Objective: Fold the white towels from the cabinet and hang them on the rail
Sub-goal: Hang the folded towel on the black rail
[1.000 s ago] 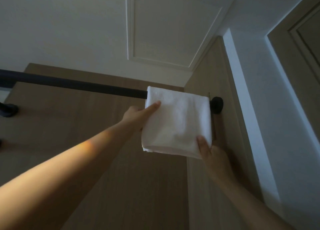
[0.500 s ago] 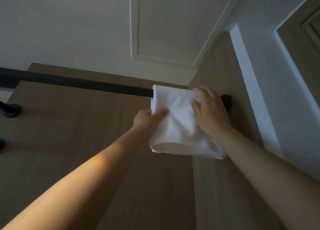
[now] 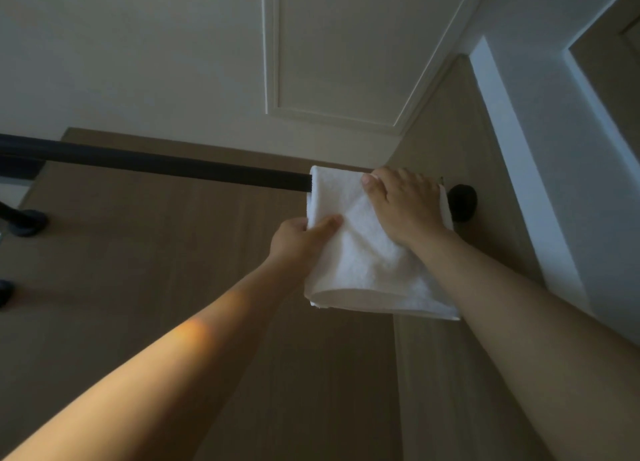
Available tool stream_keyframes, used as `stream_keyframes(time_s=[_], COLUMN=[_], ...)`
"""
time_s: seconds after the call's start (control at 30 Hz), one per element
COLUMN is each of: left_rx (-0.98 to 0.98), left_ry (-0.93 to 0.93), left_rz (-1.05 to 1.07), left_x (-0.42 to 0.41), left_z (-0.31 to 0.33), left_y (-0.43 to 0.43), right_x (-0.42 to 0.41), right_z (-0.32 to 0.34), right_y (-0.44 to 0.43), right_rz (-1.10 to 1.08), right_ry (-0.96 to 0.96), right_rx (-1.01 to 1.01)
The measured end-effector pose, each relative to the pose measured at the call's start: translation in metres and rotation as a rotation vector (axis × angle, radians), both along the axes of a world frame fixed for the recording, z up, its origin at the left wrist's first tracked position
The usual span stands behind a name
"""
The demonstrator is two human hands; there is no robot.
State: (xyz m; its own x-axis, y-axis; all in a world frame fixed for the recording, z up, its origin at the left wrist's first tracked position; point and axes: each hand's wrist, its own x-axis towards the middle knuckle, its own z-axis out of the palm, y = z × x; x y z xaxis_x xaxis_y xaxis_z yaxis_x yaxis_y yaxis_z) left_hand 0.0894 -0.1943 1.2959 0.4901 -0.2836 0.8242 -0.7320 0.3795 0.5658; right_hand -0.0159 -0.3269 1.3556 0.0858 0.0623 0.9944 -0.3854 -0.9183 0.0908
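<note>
One towel (image 3: 360,259) hangs folded over the dark rail (image 3: 173,169), at its right end beside the end mount (image 3: 462,202). In the head view, the right hand (image 3: 401,207) has left the lower corner and now lies flat on the top fold, while the left hand (image 3: 298,235) pinches the left edge. This looks like a final smoothing.

- A folded white towel (image 3: 363,256) hangs over the black rail (image 3: 156,164), at its right end.
- The left hand (image 3: 296,240) pinches the towel's left edge, thumb on the front.
- The right hand (image 3: 405,207) presses flat on the towel's upper part, fingers (image 3: 400,180) at the rail.
- The rail's round mount (image 3: 462,202) sits just right of those fingers, against a wooden panel (image 3: 173,252).
</note>
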Motion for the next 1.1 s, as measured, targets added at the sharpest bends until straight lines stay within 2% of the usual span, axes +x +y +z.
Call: stream_keyframes(time_s=[0.8, 0.97, 1.1], left_rx=[0.055, 0.089, 0.148], left_ry=[-0.080, -0.076, -0.041], left_rz=[0.070, 0.059, 0.013], left_x=[-0.015, -0.017, -0.015], left_z=[0.006, 0.002, -0.009], left_y=[-0.028, -0.026, -0.024], right_x=[-0.025, -0.020, -0.010], right_z=[0.005, -0.014, -0.046], right_y=[-0.032, -0.039, -0.047], right_rz=[0.009, -0.051, -0.053], right_ry=[0.050, -0.024, 0.011], right_rx=[0.032, -0.032, 0.030])
